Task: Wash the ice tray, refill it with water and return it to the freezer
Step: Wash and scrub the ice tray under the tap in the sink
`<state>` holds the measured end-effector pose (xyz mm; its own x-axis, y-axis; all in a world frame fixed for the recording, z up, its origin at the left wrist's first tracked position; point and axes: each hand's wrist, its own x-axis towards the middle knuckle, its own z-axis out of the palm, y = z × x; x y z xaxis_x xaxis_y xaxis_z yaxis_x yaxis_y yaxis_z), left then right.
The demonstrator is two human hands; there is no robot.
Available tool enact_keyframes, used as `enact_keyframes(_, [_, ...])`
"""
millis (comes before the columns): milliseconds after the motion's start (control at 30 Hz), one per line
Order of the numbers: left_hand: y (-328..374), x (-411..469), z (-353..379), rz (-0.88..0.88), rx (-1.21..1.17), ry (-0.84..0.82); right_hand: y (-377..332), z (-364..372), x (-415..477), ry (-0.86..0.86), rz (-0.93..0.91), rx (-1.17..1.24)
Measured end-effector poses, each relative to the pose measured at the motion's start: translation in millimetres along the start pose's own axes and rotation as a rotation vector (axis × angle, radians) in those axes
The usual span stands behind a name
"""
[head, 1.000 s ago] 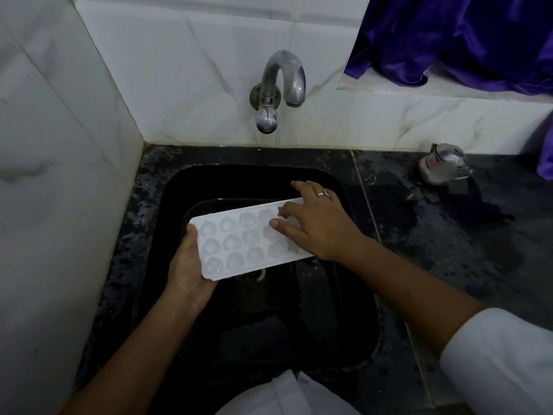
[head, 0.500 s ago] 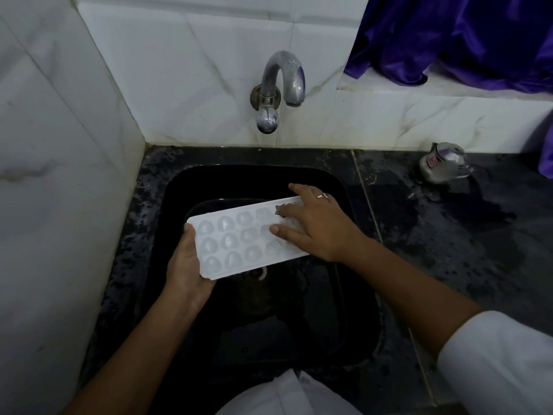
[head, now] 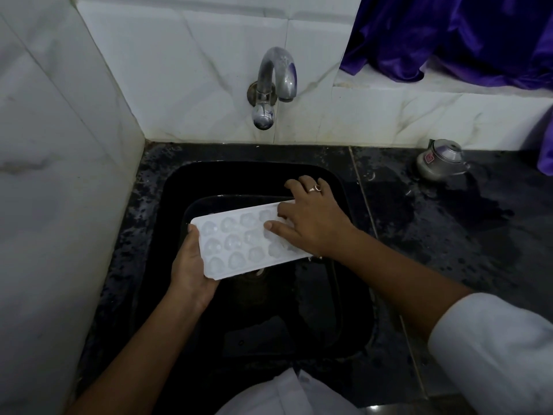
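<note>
White ice tray (head: 236, 244), fingers (head: 278, 230) on both ends

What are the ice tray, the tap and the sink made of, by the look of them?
Ice tray: likely plastic, white, slightly translucent, with moulded rounded cells. Tap: metal, chrome-like, judging by its bright reflections, dulled in spots. Sink: glossy black, perhaps stone or composite; the look leaves it open.

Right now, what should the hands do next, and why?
Probably lift the right hand to the tap and turn it on: no water shows from it, while the left hand holds the ice tray over the sink.
</note>
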<state>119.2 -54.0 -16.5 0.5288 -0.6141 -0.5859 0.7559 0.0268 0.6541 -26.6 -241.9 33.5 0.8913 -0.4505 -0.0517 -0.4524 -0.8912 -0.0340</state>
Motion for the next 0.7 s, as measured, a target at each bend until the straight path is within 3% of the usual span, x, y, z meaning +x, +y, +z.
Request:
enact_keyframes(100, [-2,-3,4,0.020,-0.009,0.023,1,-1,-5,-0.066,-0.013,-0.019])
enact_keyframes(300, [-10,-12,3,0.029,-0.058,0.104,25,-12,-13,-0.189,-0.019,0.404])
enact_keyframes(433, [-22,-23,22,0.074,-0.065,0.149,26,-13,-8,-0.079,-0.097,0.132])
enact_keyframes(500, [-28,-23,27,0.098,-0.077,0.154,21,-8,-9,-0.069,-0.113,0.108])
enact_keyframes(633, [-31,-26,22,0.118,-0.077,0.176,30,-10,-17,-0.192,-0.054,0.438])
enact_keyframes(700, [-35,-30,21,0.106,-0.061,0.149,39,-12,-18,-0.194,-0.046,0.481])
